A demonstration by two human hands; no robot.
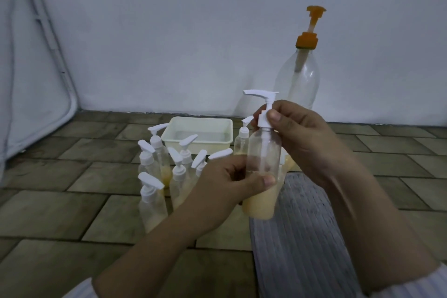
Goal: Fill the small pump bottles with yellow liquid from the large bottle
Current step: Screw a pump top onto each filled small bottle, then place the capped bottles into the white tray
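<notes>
Both hands are busy: my left hand (227, 179) grips the small bottle (262, 172), my right hand (297, 133) pinches its pump cap (263, 120); next I judge whether to screw it tight.

held bottle (262, 172): in the middle of the scene, raised above the floor (72, 213), between the two hands
left hand (227, 181): grip round the held bottle's lower body, from the left
right hand (300, 135): grip on the held bottle's pump collar (263, 121), from the right
cluster of small pump bottles (167, 167): on the floor, left of the held bottle and behind the left hand
single small bottle (242, 140): on the floor behind the held bottle, just right of the tray
tray (198, 133): on the floor, behind the cluster
large bottle (298, 80): far right, by the wall (169, 31), behind the right hand
ribbed cloth (302, 237): near right, under the held bottle
</notes>
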